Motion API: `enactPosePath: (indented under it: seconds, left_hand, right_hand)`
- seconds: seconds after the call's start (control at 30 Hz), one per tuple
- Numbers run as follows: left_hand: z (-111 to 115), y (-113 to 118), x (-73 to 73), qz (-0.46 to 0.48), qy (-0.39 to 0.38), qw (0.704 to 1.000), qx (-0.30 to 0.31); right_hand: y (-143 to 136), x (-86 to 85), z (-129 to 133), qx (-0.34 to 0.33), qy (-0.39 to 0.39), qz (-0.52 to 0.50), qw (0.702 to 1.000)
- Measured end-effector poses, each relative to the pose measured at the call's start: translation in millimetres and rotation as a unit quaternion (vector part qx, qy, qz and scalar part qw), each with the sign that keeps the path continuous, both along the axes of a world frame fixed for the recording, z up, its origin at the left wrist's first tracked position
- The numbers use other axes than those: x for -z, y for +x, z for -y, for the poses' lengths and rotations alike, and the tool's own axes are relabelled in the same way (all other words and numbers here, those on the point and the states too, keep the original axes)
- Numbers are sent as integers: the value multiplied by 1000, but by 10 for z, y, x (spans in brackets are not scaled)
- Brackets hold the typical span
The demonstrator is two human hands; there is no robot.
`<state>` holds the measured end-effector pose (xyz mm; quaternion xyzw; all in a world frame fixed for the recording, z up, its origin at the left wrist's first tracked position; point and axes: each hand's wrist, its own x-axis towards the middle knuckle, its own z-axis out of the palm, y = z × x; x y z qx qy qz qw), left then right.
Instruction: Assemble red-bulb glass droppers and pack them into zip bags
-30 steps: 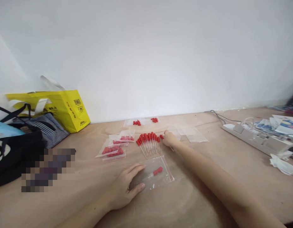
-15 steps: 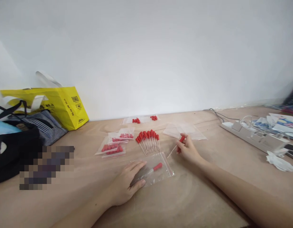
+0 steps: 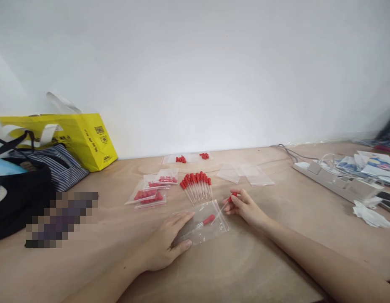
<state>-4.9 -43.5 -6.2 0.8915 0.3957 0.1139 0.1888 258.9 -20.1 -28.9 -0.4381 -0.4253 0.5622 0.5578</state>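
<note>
My right hand (image 3: 245, 207) pinches a glass dropper by its red rubber bulb (image 3: 233, 195). The dropper's thin glass tube points left and down, its tip at the mouth of a clear zip bag (image 3: 201, 240). Inside that bag lies another red-bulbed dropper (image 3: 209, 219). My left hand (image 3: 166, 242) rests over the bag's left end, thumb and fingers spread apart and touching it. Just beyond the bag a fan of several red-bulbed droppers (image 3: 197, 182) lies on the table, bulbs away from me.
Several packed bags of red bulbs (image 3: 150, 197) overlap at the left. Flat clear bags (image 3: 260, 176) lie at the back right. Against the wall is another bag with red bulbs (image 3: 181, 159). A yellow bag (image 3: 97, 143) stands left; a power strip (image 3: 327, 181) and crumpled tissue (image 3: 372, 214) lie right.
My right hand has moved left and nearer, bringing the dropper's tip from beside the bag to its mouth. The left hand stays spread on the bag.
</note>
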Motion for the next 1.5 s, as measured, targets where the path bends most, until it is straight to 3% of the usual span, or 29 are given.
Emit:
enactPosePath:
  seconds: [0.23, 0.4, 0.47, 0.6, 0.83, 0.97, 1.17, 1.33, 1.5]
  left_hand:
    - [6, 16, -3, -12, 15, 1000, 1]
    - [11, 28, -20, -17, 20, 1000, 4]
    - [13, 31, -27, -20, 17, 1000, 3]
    - [13, 34, -33, -23, 19, 1000, 2]
    - [-12, 22, 9, -12, 24, 1000, 12]
    - [-21, 26, -1, -19, 9, 1000, 11]
    - [-43, 29, 0, -15, 4, 1000, 18]
    - [-51, 27, -8, -8, 12, 1000, 28]
    - [-43, 32, -27, -14, 13, 999, 35]
  right_hand:
    - [119, 2, -12, -119, 36, 115, 985]
    - [154, -54, 10, -207, 123, 265, 934]
    - [137, -62, 18, -234, 143, 278, 921]
    - [55, -41, 17, -245, 129, 273, 921]
    - [-67, 35, -47, -163, 137, 279, 936]
    - [50, 12, -180, -210, 97, 268, 935]
    - [66, -143, -687, -39, 58, 411, 909]
    - [-191, -105, -1089, 23, 43, 458, 888]
    - [-322, -24, -1237, 48, 40, 469, 881]
